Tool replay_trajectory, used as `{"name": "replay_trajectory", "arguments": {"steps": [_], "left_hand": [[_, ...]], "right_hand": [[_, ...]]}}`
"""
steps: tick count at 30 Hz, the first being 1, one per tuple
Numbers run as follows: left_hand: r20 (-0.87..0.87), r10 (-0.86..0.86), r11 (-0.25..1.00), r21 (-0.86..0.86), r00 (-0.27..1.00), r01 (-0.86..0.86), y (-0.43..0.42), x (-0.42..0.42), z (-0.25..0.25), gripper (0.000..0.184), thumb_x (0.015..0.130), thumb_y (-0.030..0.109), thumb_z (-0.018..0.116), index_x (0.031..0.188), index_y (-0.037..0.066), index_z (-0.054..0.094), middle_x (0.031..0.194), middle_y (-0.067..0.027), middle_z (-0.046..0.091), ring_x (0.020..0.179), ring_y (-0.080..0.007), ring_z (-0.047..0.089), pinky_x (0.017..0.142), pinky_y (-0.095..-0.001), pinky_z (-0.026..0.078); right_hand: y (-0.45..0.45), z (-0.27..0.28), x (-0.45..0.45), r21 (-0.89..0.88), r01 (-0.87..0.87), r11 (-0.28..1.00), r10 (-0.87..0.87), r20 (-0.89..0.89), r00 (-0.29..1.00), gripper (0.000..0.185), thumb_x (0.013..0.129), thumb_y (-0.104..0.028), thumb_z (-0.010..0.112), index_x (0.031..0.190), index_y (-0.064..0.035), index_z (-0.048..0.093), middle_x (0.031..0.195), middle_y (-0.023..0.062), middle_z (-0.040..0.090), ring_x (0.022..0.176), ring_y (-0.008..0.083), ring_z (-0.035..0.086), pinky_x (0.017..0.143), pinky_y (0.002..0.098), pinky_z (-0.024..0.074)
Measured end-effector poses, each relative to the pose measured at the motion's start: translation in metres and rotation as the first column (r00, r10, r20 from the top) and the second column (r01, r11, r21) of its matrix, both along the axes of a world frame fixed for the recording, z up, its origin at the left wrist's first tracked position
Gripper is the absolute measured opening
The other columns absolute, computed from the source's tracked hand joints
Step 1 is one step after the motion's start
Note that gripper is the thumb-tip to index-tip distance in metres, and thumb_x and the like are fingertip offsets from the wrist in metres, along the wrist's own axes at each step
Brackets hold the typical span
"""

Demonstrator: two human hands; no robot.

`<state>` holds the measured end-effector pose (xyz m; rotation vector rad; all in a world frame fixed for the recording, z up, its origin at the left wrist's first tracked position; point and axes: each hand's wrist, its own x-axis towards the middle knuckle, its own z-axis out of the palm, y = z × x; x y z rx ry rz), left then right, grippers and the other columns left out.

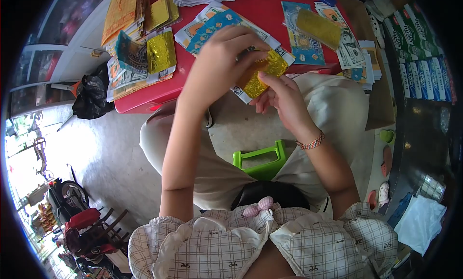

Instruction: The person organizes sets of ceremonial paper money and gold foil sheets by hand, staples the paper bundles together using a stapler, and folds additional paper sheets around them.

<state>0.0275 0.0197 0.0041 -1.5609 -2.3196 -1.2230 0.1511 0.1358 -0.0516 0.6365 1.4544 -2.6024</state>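
Both of my hands meet over the near edge of the red table (260,14). My right hand (284,98) pinches a shiny gold sheet (255,86) that lies on top of printed notes, its thumb pressed on the gold. My left hand (229,52) reaches over from the left with its fingers bent down onto the upper part of the same gold sheet; its fingertips are partly hidden. Just behind lie blue patterned papers (217,28) fanned over dollar-style notes. To the left, a gold sheet (161,52) rests on a pile of notes.
Another gold sheet (318,28) lies on blue paper and notes at the table's right. Orange-gold paper stacks (119,14) stand at the back left. A green plastic frame (263,166) is between my knees. Boxes (427,79) line the far right; a black bag (92,97) hangs left.
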Motion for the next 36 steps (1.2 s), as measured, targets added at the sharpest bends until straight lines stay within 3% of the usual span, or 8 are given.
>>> {"name": "replay_trajectory", "arguments": {"steps": [4,8,17,29,36], "left_hand": [[-0.086,-0.130,0.990,0.035,0.988,0.133,0.041,0.004,-0.020,0.015,0.076,0.012,0.068,0.089,0.004,0.066,0.092,-0.0078,0.063,0.089,-0.0271,0.059,0.079,-0.0358,0.046],[-0.203,-0.087,0.991,-0.122,0.975,0.063,0.048,-0.002,-0.021,0.014,0.073,0.016,0.070,0.085,0.009,0.067,0.092,-0.0030,0.063,0.095,-0.0233,0.056,0.084,-0.0360,0.041],[0.020,-0.148,0.973,-0.174,0.989,0.149,0.048,-0.012,-0.020,0.013,0.074,0.020,0.070,0.082,0.011,0.065,0.089,0.0000,0.061,0.097,-0.0214,0.053,0.090,-0.0350,0.037],[-0.141,-0.151,0.973,-0.199,0.978,0.121,0.049,-0.015,-0.031,0.009,0.079,0.021,0.065,0.082,0.013,0.065,0.090,0.0008,0.059,0.097,-0.0204,0.052,0.089,-0.0366,0.036],[-0.097,-0.190,0.961,-0.220,0.977,0.165,0.043,-0.016,-0.026,0.009,0.080,0.020,0.064,0.087,0.015,0.066,0.094,0.0013,0.060,0.104,-0.0199,0.051,0.093,-0.0380,0.033]], "right_hand": [[-0.001,-0.001,0.001,-0.038,0.029,0.999,-0.030,-0.029,0.999,0.027,0.093,-0.027,0.055,0.098,-0.0003,0.055,0.073,0.0147,0.064,0.055,0.0189,0.061,0.052,0.0281,0.0472],[0.000,-0.002,0.003,-0.063,0.014,0.998,-0.017,-0.050,0.999,0.029,0.092,-0.027,0.057,0.100,0.0005,0.053,0.073,0.0159,0.064,0.055,0.0196,0.061,0.052,0.0290,0.0476],[0.000,0.001,0.004,-0.052,-0.006,0.999,0.005,-0.022,1.000,0.029,0.092,-0.027,0.058,0.097,0.0008,0.055,0.070,0.0165,0.064,0.054,0.0178,0.060,0.053,0.0259,0.0465],[-0.002,-0.003,0.003,-0.026,-0.018,0.999,0.018,-0.010,1.000,0.030,0.093,-0.028,0.056,0.098,0.0014,0.056,0.071,0.0168,0.065,0.057,0.0166,0.060,0.058,0.0266,0.0464],[-0.004,-0.002,0.004,-0.009,-0.038,0.999,0.038,-0.006,0.999,0.031,0.093,-0.029,0.056,0.097,0.0016,0.057,0.072,0.0169,0.065,0.058,0.0164,0.060,0.059,0.0271,0.0464]]}}
